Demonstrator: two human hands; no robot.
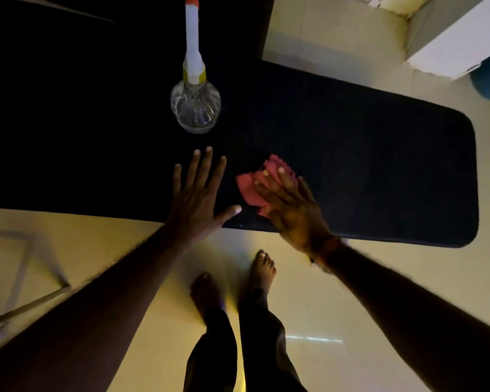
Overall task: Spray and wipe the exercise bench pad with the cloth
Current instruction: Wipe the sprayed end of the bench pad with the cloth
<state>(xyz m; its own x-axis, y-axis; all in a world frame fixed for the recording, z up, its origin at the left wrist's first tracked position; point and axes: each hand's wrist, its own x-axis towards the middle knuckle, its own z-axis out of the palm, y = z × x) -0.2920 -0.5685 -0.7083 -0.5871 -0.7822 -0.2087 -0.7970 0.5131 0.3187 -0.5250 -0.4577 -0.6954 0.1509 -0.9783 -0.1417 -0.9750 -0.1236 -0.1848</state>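
L hand [198, 199] grip spread on pad [379, 165]; R hand [292, 210] grip flat, blurred, half-covers cloth [249, 190].

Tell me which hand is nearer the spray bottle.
Left. The left hand is spread open on the bench pad just short of the spray bottle; the right hand presses the pink cloth farther to the right.

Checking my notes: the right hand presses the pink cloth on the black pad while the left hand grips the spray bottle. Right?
Not quite: in the head view the left hand lies flat and open on the pad, the spray bottle standing untouched beyond it. The right hand does press the cloth.
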